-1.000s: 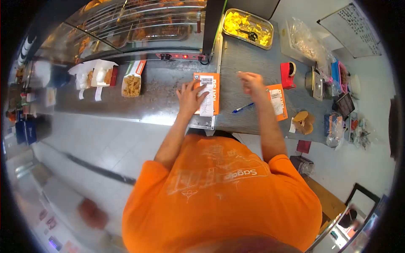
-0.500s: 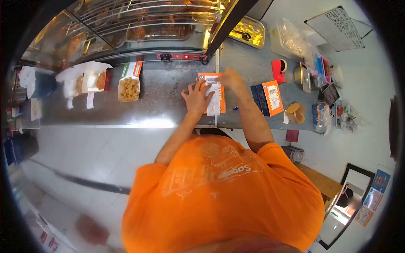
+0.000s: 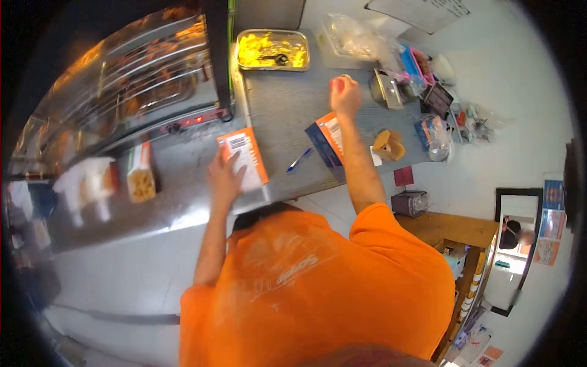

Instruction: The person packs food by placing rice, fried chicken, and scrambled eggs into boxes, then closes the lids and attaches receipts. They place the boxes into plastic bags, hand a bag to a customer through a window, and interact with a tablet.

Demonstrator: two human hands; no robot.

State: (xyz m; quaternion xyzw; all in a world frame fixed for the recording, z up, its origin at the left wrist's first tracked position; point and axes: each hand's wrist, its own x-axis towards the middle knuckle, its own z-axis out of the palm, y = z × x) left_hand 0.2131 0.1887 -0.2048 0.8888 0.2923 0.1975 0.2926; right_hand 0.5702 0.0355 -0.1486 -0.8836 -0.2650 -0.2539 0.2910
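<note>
1. On my feed, the left hand [image 3: 224, 176] lies spread over the printed receipt [image 3: 244, 151], which rests on the orange box [image 3: 257, 154] on the metal counter [image 3: 191, 174].
2. The blue pen [image 3: 298, 160] lies on the grey worktop [image 3: 275, 110], apart from both hands.
3. The right hand [image 3: 347, 98] has moved from the receipt's side to the red tape dispenser [image 3: 337, 85], fingers curled there; I cannot tell if they grip it. I judge only the left steadies the receipt now.

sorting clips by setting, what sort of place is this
Probably a takeaway food counter: there is a glass cabinet with racks, a metal tray of yellow food, and an orange package with a printed slip under the left hand.
</note>
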